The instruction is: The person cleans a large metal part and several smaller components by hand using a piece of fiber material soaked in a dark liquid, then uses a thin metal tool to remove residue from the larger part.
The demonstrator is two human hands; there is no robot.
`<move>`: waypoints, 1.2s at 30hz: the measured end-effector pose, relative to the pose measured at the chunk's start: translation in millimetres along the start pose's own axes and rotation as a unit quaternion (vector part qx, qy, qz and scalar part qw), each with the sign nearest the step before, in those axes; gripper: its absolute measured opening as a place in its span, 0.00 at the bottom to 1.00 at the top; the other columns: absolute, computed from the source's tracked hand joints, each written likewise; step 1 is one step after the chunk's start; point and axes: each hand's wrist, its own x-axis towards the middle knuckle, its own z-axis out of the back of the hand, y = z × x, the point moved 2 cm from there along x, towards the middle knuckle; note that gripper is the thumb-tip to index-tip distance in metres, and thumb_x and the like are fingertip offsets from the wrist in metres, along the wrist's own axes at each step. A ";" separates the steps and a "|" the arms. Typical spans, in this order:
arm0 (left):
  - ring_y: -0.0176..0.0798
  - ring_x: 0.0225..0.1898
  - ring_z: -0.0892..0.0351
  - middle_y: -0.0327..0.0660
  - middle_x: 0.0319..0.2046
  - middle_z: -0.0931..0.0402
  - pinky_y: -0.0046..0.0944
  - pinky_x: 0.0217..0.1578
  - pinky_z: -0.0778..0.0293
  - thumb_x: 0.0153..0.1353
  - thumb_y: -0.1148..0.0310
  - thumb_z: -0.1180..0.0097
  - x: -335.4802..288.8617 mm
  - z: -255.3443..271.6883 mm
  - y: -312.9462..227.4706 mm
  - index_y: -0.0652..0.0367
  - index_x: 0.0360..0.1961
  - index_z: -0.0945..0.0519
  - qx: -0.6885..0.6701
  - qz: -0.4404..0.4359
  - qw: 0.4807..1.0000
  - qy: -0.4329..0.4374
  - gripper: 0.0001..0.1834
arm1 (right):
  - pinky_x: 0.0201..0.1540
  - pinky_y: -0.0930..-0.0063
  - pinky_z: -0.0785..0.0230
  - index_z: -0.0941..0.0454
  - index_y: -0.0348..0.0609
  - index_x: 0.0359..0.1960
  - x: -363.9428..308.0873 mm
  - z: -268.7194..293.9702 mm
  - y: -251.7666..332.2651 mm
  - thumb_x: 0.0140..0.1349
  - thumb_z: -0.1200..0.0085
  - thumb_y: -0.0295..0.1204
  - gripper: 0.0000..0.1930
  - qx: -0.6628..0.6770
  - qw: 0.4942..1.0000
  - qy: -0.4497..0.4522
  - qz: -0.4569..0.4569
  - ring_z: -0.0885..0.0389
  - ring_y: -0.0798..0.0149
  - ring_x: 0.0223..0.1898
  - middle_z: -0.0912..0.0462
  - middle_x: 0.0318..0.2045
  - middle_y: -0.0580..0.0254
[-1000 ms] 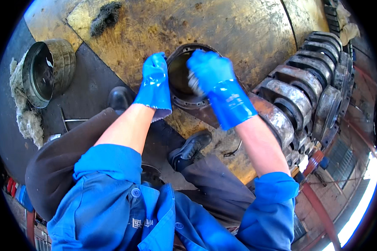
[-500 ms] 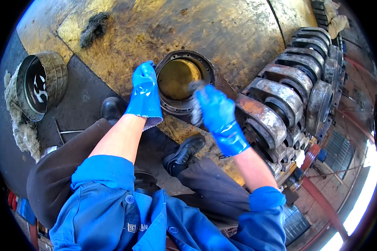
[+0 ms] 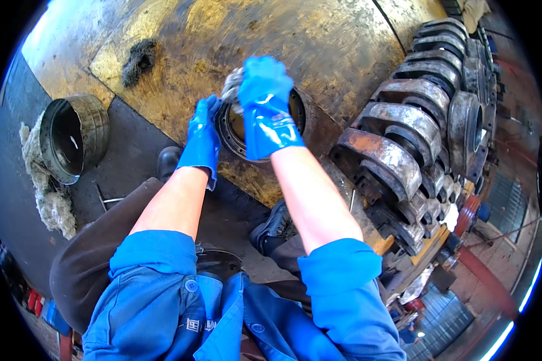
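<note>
Both my hands wear long blue rubber gloves. A round flanged metal ring [image 3: 297, 111] with bolt holes around its rim stands on the stained yellow metal plate. My left hand [image 3: 205, 118] is closed at the ring's left edge, with its fingertips partly hidden. My right hand [image 3: 266, 83] is above the far part of the ring and grips a grey wad of wiping rag [image 3: 231, 89]. That wad sticks out on the left of the glove, over the rim. The right glove and wrist cover much of the ring's opening.
A wide metal cylinder [image 3: 93, 129] lies on its side at left, beside a pale fibre wad [image 3: 49, 198]. A dark rag clump [image 3: 138, 62] rests on the yellow plate [image 3: 186, 54]. Heavy metal castings [image 3: 397, 144] stand in rows at right. A thin rod tool [image 3: 105, 200] lies near my knee.
My right hand has swung left and away from me with the rag, from the ring's right side to its far left rim. My left hand stays at the ring's left edge.
</note>
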 end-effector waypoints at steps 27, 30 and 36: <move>0.51 0.73 0.38 0.51 0.73 0.36 0.51 0.73 0.45 0.78 0.46 0.65 -25.6 10.1 -23.0 0.59 0.74 0.35 -0.099 0.102 0.989 -0.029 0.34 | 0.43 0.60 0.19 0.14 0.49 0.35 -187.6 26.7 3.2 0.61 0.43 0.24 0.06 0.233 0.966 -0.004 -0.109 0.12 0.54 0.38 0.12 0.35 0.56; 0.51 0.77 0.44 0.51 0.76 0.42 0.51 0.75 0.51 0.78 0.45 0.65 -33.6 -21.9 -46.7 0.59 0.76 0.40 -0.031 0.081 0.996 0.017 0.36 | 0.48 0.54 0.21 0.15 0.47 0.43 -174.1 -0.4 10.0 0.60 0.46 0.27 0.11 0.375 0.923 -0.062 -0.056 0.14 0.42 0.41 0.13 0.38 0.48; 0.48 0.74 0.38 0.47 0.73 0.35 0.48 0.72 0.42 0.78 0.46 0.65 -39.3 -96.2 -212.6 0.57 0.74 0.35 0.011 -0.022 0.999 0.041 0.33 | 0.46 0.66 0.21 0.16 0.35 0.37 -132.4 9.2 -103.9 0.60 0.55 0.19 0.12 0.512 0.817 -0.204 -0.169 0.13 0.57 0.37 0.11 0.34 0.53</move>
